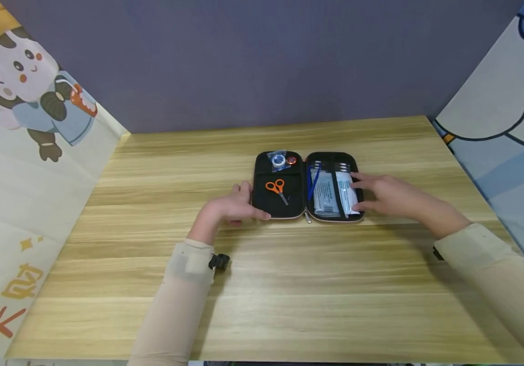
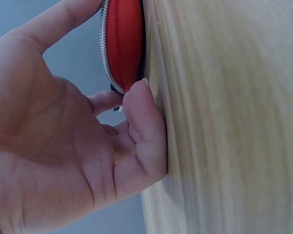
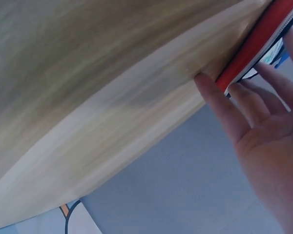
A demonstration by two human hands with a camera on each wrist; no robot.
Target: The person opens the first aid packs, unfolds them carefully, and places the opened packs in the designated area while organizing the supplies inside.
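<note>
An unfolded zip case (image 1: pixel 280 211), black inside and red outside, lies flat on the table. My left hand (image 1: pixel 234 204) holds its left half at the front corner, thumb along the front edge and fingers at the side. Fingertips of my right hand (image 1: pixel 383 194) touch the right edge, their fingers loosely extended. Orange-handled scissors (image 1: pixel 275 187) lie in the left half, below a roll of tape (image 1: pixel 279 161) in clear wrapping and a small red round item (image 1: pixel 291 160). On the right are blue tweezers (image 1: pixel 314 183), cotton swabs (image 1: pixel 343 167) and white packets (image 1: pixel 325 195) under a strap.
The case rests on a wood-grain table (image 1: pixel 152 254). Behind it rises a grey-purple wall (image 1: pixel 262 66). Cartoon-printed panels stand at the left (image 1: pixel 37 168) and right (image 1: pixel 495 86). A zip pull (image 1: pixel 308 217) hangs at the case's front middle.
</note>
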